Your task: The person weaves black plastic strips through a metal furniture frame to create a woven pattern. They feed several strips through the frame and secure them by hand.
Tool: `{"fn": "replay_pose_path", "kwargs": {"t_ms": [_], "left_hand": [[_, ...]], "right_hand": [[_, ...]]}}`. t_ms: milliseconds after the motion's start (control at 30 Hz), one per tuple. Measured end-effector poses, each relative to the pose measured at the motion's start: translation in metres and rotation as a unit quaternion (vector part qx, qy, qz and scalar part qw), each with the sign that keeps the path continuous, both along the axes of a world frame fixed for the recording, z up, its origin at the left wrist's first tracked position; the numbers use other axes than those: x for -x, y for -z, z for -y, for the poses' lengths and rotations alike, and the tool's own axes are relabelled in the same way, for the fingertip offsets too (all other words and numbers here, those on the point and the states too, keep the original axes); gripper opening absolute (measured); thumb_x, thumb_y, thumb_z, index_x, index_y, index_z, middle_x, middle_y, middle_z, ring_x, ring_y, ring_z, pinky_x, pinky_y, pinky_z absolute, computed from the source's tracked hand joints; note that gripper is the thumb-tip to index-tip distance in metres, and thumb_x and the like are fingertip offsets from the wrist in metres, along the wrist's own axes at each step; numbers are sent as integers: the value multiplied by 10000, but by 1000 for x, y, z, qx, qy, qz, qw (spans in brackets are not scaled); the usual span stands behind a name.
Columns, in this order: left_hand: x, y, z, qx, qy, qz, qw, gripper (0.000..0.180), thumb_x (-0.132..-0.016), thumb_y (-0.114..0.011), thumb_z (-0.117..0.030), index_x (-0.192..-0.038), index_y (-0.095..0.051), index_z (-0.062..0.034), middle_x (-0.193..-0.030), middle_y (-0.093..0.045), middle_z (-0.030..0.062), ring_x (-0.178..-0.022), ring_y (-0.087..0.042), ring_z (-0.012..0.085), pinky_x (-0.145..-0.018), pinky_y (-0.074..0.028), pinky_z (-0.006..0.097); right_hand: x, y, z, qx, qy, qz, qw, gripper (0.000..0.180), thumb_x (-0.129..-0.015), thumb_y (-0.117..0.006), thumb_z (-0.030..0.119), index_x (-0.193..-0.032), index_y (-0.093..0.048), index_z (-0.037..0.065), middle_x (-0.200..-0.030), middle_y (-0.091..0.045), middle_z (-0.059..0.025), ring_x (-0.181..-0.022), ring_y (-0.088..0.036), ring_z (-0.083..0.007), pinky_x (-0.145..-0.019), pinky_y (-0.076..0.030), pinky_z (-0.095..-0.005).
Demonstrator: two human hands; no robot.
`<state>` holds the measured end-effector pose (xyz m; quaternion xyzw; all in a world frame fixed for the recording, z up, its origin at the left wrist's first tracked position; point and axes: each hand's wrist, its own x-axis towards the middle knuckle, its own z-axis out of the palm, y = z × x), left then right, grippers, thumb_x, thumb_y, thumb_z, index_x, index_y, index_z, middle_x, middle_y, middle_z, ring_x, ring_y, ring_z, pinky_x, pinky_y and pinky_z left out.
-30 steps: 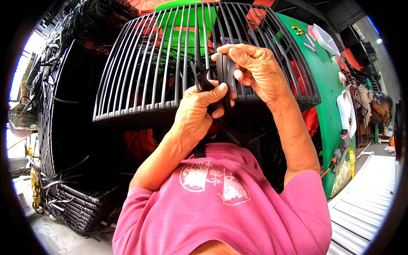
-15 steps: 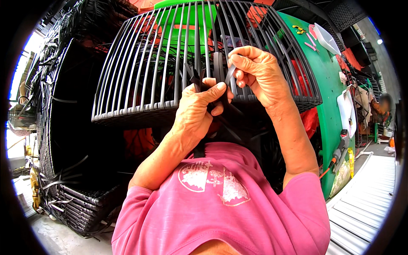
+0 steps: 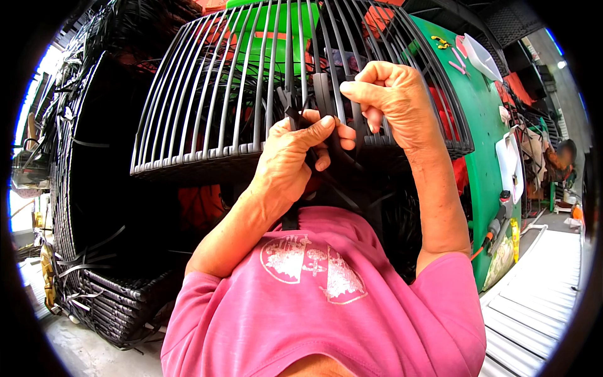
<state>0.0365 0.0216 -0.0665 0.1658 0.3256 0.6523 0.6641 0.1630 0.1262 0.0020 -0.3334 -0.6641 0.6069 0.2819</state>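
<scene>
A rack of dark, parallel, wrapped bars (image 3: 217,103) spreads in front of me, its near edge closely woven in black. My left hand (image 3: 298,141) is closed at the middle of that edge, its thumb and fingers pinching flat black plastic strips (image 3: 321,91) against the bars. A short folded strip end (image 3: 289,107) sticks up beside the left fingers. Just to the right, my right hand (image 3: 391,100) is raised over the bars, thumb pressed against curled fingers. Whatever sits in that pinch is hidden or too thin to make out.
Stacked black woven panels (image 3: 119,295) stand at the left. A green board (image 3: 487,163) on the right carries pink-handled scissors (image 3: 460,66), a white tray (image 3: 482,58) and a power tool (image 3: 500,220). A green plastic chair (image 3: 264,53) shows behind the bars.
My right hand has moved right, away from the left hand, and the strip seen between its fingers no longer shows there. The left hand keeps its pinch; the bars shifted slightly left in view.
</scene>
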Motion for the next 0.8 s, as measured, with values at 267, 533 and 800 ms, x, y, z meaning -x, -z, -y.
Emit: {"fn": "replay_pose_path", "kwargs": {"t_ms": [267, 533, 800], "left_hand": [[-2, -7, 2, 14, 21, -1, 1000, 77, -852, -598, -83, -883, -534, -53, -802, -653, 132, -665, -628, 159, -435, -368, 199], [0, -3, 3, 1, 55, 14, 998, 62, -850, -591, -72, -901, -582, -39, -770, -654, 116, -652, -621, 155, -442, -353, 209], [-1, -6, 5, 11, 56, 39, 998, 122, -868, -583, -157, -902, -597, -40, -741, -650, 102, -623, -603, 148, -447, -342, 215]], "right_hand": [[12, 6, 12, -158, 51, 71, 984, 155, -768, -651, 74, -662, -569, -5, -516, -537, -15, -398, -488, -54, -361, -381, -208], [10, 22, 7, -31, 35, -11, 999, 133, -798, -660, 96, -721, -593, 11, -573, -554, 2, -450, -490, -41, -407, -398, -193], [5, 29, 4, 124, -12, -106, 987, 97, -807, -671, 118, -803, -614, 39, -634, -563, 11, -525, -519, -50, -472, -430, -179]]}}
